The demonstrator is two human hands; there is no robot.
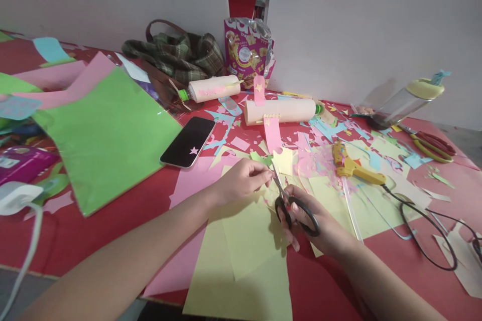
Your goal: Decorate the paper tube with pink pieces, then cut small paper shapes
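My right hand (307,215) has its fingers through the black handles of a pair of scissors (280,185), whose blades point up and away from me. Right beside the blades, my left hand (246,176) is closed in a pinch; whatever lies between its fingertips is too small to make out. Yellow paper sheets (248,256) lie under both hands, partly over a pink sheet (181,241). Just beyond the blades is a small yellow paper piece (283,161). A paper-wrapped bottle (289,110) with pink strips lies farther back.
A yellow glue gun (354,168) with a black cord lies to the right, near red-handled scissors (433,145) and a clear bottle (406,103). On the left are a phone (188,141) and green sheets (116,140). A snack bag (246,52) and plaid bag (181,55) stand behind another wrapped bottle (214,89).
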